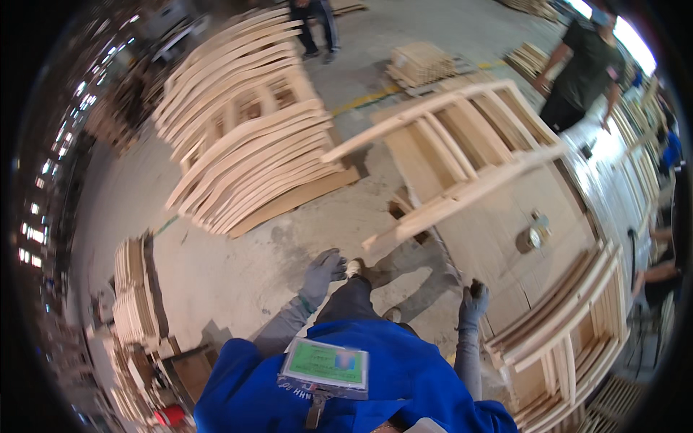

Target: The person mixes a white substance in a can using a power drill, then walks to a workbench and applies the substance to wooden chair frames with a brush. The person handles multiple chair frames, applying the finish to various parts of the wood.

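My left hand [325, 272], in a grey glove, hangs in the air before my body. Its fingers are loosely bent and apart, with nothing seen in them. My right hand [473, 302], also gloved, is curled closed beside the near left edge of a board-topped table [497, 265]. Whatever it might hold is hidden. Ahead of it, a pale wooden slatted frame [469, 193] lies on the table, its rail ends jutting past the left edge. Several similar curved frames [570, 332] are stacked close to the right of my right hand.
A tall stack of curved wooden frames [253, 137] stands on the floor ahead left. Smaller wood piles [133, 296] are at the left. A small can-like container [534, 237] sits on the table. One person [583, 68] stands beyond it; another person's legs [315, 29] show farther back.
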A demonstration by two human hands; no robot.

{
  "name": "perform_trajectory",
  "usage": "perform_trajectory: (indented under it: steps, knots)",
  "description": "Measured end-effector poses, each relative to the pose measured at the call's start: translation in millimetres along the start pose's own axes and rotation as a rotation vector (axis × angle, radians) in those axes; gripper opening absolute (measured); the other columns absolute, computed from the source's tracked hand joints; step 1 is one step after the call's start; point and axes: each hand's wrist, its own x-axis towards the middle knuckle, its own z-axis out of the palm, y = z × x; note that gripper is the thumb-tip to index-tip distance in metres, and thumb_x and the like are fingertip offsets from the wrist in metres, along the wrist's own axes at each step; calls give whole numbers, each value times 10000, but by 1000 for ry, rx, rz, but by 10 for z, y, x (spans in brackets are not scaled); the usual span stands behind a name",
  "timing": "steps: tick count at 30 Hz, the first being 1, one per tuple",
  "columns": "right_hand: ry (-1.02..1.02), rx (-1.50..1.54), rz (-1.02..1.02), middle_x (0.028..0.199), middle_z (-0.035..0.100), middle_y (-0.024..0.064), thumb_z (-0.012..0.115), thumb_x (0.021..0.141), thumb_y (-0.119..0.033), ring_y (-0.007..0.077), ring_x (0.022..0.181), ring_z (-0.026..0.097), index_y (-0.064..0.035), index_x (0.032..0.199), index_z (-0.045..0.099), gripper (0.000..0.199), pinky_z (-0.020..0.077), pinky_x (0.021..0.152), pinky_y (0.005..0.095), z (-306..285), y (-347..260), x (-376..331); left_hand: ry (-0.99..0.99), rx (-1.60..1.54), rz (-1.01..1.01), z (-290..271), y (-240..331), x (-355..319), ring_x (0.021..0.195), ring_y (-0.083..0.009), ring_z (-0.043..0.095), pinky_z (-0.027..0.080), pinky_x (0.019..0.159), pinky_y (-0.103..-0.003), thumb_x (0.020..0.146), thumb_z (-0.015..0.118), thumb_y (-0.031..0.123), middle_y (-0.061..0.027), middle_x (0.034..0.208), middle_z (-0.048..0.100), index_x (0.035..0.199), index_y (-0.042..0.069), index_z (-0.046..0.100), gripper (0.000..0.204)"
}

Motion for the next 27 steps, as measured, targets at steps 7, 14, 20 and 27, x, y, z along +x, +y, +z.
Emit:
perform_trajectory:
  steps: [7, 14, 20, 27]
  knots:
    - [-459, 174, -131, 744, 626, 146, 694, 768, -138, 271, 647, 595, 1, 841, 620, 173, 452, 589, 354, 977, -990, -321, 54, -31, 143, -997, 514, 133, 816, -161, 596, 521, 712, -300, 929, 526, 212, -115, 981, 597, 1246, -30, 452, 406]
    - [-533, 56, -584, 648, 607, 180, 648, 830, -284, 311, 586, 591, 15, 740, 629, 312, 441, 549, 370, 2876, -2446, -649, 313, -168, 276, -3086, 1161, 120, 806, -201, 621, 550, 721, -351, 926, 508, 178, -134, 952, 622, 1189, 3, 515, 317]
    - [-934, 218, -473, 551, 556, 86, 571, 901, -327, 165, 494, 546, 22, 726, 617, 393, 429, 488, 296, 4007, -4292, -1183, 602, -306, 353, -4606, 1845, -116, 798, -197, 616, 546, 714, -358, 918, 515, 184, -122, 933, 618, 1181, 1, 510, 320]
    - [-1051, 373, -165, 587, 572, 27, 550, 919, -311, 75, 483, 510, 11, 788, 620, 355, 397, 447, 239, 4955, -5154, -1037, 619, -326, 534, -5249, 2706, 603, 808, -204, 614, 541, 740, -354, 927, 507, 187, -118, 951, 612, 1188, -12, 499, 327]
